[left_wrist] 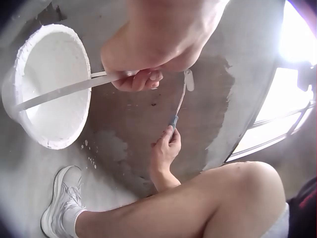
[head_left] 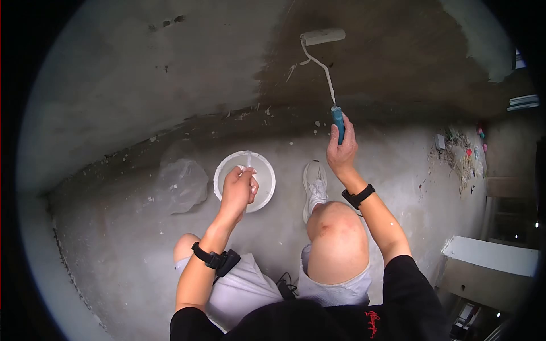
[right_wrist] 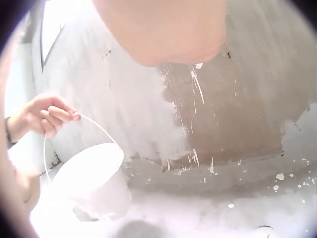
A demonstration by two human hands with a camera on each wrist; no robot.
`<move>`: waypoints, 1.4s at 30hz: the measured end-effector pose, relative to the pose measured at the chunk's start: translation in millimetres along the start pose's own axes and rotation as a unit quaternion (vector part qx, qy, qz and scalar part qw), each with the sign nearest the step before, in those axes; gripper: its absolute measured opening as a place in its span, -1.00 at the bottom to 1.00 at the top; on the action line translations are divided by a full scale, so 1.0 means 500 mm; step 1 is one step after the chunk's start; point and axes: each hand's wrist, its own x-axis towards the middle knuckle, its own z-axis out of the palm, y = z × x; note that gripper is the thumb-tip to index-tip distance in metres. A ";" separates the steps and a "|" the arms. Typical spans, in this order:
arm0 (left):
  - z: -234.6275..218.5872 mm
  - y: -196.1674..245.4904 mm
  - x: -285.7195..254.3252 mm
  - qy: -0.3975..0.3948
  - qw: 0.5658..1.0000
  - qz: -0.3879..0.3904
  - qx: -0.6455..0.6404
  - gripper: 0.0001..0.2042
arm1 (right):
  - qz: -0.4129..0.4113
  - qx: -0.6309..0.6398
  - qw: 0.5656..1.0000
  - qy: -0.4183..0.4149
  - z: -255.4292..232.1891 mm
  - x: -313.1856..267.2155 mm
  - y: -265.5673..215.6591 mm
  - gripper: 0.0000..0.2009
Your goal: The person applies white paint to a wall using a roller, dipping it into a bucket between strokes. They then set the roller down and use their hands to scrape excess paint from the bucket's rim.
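A white bucket (head_left: 266, 187) (left_wrist: 54, 34) (right_wrist: 106, 193) hangs tilted from its thin handle, which the left hand (head_left: 239, 190) (left_wrist: 136, 79) (right_wrist: 49, 116) grips with curled fingers. In the head view the right hand (head_left: 343, 149) (left_wrist: 165, 153) holds the blue handle of a paint roller (head_left: 324, 37) (left_wrist: 189, 80). The roller's white sleeve is up at the wall, over a darker brown patch (head_left: 387, 62). In the right wrist view the right hand (right_wrist: 168, 34) fills the top, and the roller is hidden there.
A clear plastic bag (head_left: 182, 184) lies on the floor left of the bucket. Debris (head_left: 463, 153) is heaped at the right, near a white-topped block (head_left: 489, 256). A white shoe (head_left: 314, 187) stands between bucket and right knee. White drips (right_wrist: 280, 176) spot the floor.
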 end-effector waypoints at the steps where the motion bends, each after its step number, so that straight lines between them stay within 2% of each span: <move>1: -0.002 -0.001 -0.008 0.006 1.000 0.008 -0.028 -0.84 | 0.015 0.012 1.000 0.015 -0.002 0.013 -0.012 -0.68; 5: -0.018 -0.033 -0.028 0.009 1.000 0.021 -0.017 -0.86 | -0.030 -0.008 0.997 0.067 -0.001 0.052 -0.035 -0.65; 9: -0.044 -0.073 -0.031 -0.014 0.999 0.028 -0.030 -0.88 | -0.028 -0.021 0.996 0.080 0.008 0.064 -0.050 -0.64; 11: -0.052 -0.077 -0.024 -0.016 0.997 0.018 -0.075 -0.90 | 0.073 -0.003 0.997 0.019 0.010 0.045 -0.046 -0.64; 12: -0.058 -0.075 -0.023 -0.020 0.997 0.016 -0.069 -0.90 | 0.057 -0.010 0.998 0.021 0.011 0.040 -0.039 -0.64; 18: -0.075 -0.065 0.000 0.007 0.983 0.014 -0.182 -0.89 | 0.098 -0.069 0.993 -0.015 -0.008 -0.018 0.012 -0.64; 21: -0.071 -0.052 0.001 0.042 0.987 0.024 -0.152 -0.89 | 0.119 -0.089 0.988 -0.042 -0.006 -0.055 0.017 -0.64; 23: -0.079 -0.052 0.010 0.048 0.988 0.027 -0.142 -0.88 | 0.082 -0.109 0.990 -0.036 0.013 -0.083 0.033 -0.65; 25: -0.088 -0.052 0.012 0.061 0.989 0.038 -0.130 -0.88 | 0.081 -0.108 0.990 -0.051 0.032 -0.105 0.040 -0.65; 30: -0.097 -0.053 0.011 0.052 0.991 0.018 -0.119 -0.92 | 0.107 -0.085 0.988 -0.065 0.075 -0.126 0.061 -0.63; 32: -0.097 -0.056 0.013 0.025 0.995 0.011 -0.096 -0.91 | 0.107 -0.087 0.988 -0.066 0.085 -0.134 0.076 -0.63; 37: -0.079 -0.047 -0.006 0.023 0.996 -0.003 -0.082 -0.85 | 0.050 -0.050 0.997 -0.030 0.127 -0.113 0.066 -0.64; 42: -0.091 -0.068 0.003 0.024 0.997 -0.004 -0.067 -0.85 | 0.137 -0.060 0.988 -0.048 0.120 -0.110 0.028 -0.64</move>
